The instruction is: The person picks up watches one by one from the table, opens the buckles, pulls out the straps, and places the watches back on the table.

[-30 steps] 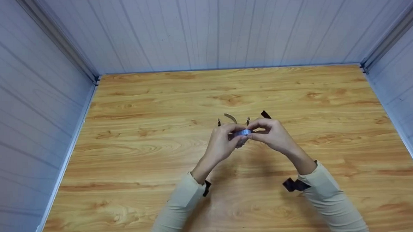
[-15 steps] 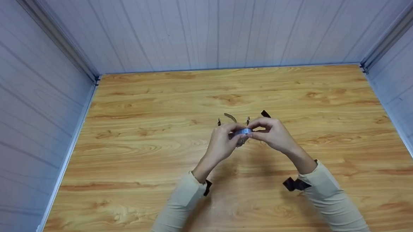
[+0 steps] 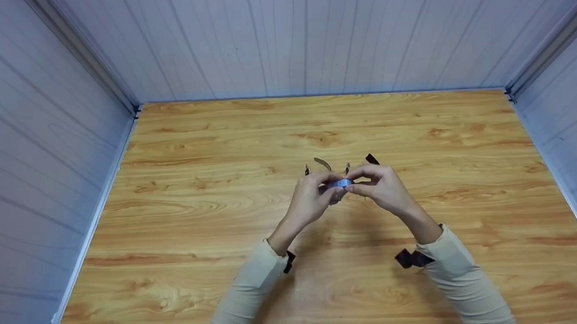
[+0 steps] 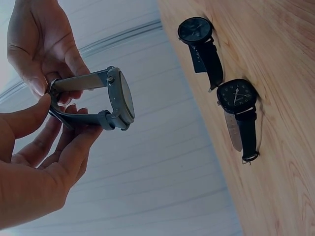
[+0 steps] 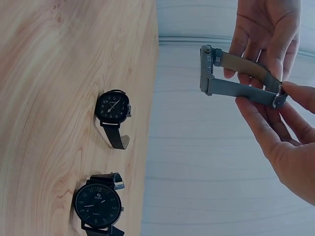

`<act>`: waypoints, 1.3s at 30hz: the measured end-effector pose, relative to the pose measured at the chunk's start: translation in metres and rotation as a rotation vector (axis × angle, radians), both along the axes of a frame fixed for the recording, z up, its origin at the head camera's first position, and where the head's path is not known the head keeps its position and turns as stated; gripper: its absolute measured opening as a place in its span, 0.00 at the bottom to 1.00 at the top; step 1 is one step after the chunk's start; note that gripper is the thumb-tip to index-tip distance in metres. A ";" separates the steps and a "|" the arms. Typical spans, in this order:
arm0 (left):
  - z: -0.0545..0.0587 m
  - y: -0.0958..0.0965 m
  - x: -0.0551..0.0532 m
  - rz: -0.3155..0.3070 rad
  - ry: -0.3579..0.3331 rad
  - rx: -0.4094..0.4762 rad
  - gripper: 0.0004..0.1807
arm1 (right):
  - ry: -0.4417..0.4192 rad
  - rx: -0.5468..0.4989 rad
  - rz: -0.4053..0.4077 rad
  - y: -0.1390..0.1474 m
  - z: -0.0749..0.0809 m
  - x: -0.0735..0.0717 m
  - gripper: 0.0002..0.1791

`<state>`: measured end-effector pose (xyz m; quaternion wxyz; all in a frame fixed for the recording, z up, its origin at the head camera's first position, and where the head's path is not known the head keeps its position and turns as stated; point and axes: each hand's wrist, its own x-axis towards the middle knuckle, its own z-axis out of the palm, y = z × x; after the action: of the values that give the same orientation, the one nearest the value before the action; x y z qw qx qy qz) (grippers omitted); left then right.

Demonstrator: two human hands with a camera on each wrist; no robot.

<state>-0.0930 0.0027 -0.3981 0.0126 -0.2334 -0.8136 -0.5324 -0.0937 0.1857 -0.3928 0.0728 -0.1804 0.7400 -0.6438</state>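
Note:
Both hands hold a wristwatch (image 3: pixel 341 183) with a blue-grey strap above the middle of the table. Its case (image 4: pixel 121 98) faces away from the palms, and the strap forms a loop, tan on its inner side. At the buckle end (image 5: pixel 279 100), my left hand (image 3: pixel 307 199) grips the strap with thumb and fingers. My right hand (image 3: pixel 386 189) pinches the same end from the other side. Fingers partly cover the buckle, so whether it is fastened cannot be told.
Two black watches lie on the wooden table (image 3: pixel 200 265) beyond the hands: a rounded-square one (image 5: pixel 113 107) and a larger round one (image 5: pixel 97 205). In the head view the hands partly hide them. Pale panelled walls (image 3: pixel 282 39) close off the back and both sides.
Hardly anything differs. Both hands stay in the same place on the blue-grey watch, with the fingers almost still. The watch tilts very slightly.

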 end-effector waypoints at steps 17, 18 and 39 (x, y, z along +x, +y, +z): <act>-0.001 0.000 0.001 -0.010 -0.037 0.012 0.07 | 0.001 -0.058 0.005 0.004 -0.006 -0.002 0.10; -0.001 0.000 0.001 -0.007 -0.026 0.004 0.07 | 0.001 -0.048 0.005 0.004 -0.006 -0.002 0.10; -0.001 0.001 0.003 0.034 0.119 -0.116 0.08 | 0.039 0.136 0.048 0.000 0.003 -0.003 0.09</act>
<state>-0.0896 0.0038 -0.3990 0.0567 -0.2510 -0.8448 -0.4691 -0.0970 0.1855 -0.3895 0.0859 -0.2054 0.7787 -0.5866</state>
